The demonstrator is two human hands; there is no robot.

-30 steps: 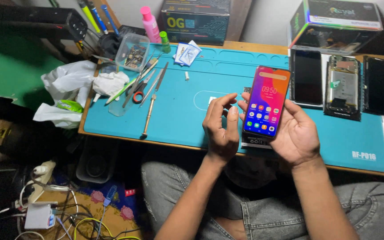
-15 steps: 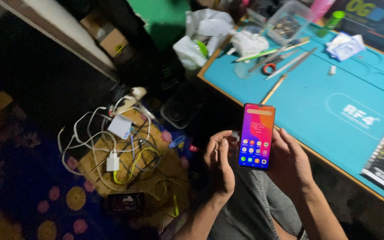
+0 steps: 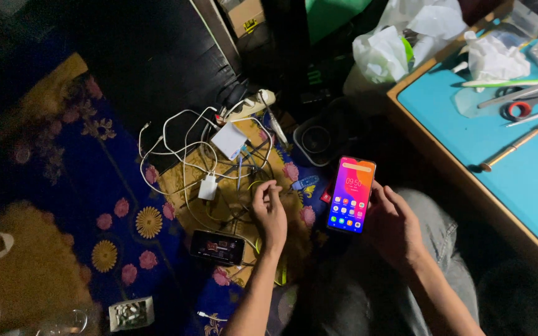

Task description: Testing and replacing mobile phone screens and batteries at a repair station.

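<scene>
Right hand (image 3: 396, 227) grips the lit smartphone (image 3: 351, 194), screen on. Left hand (image 3: 270, 208), fingers loosely spread and empty, hovers over the tangled charger cables (image 3: 210, 168); nothing plugged in yet.

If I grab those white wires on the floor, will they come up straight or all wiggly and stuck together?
Probably wiggly: the white cables lie in loose loops, so they look floppy. They cross each other and the white charger blocks, so pulling one would likely drag the rest. The left hand hovers right above the tangle; the right hand holds the lit phone.
</scene>
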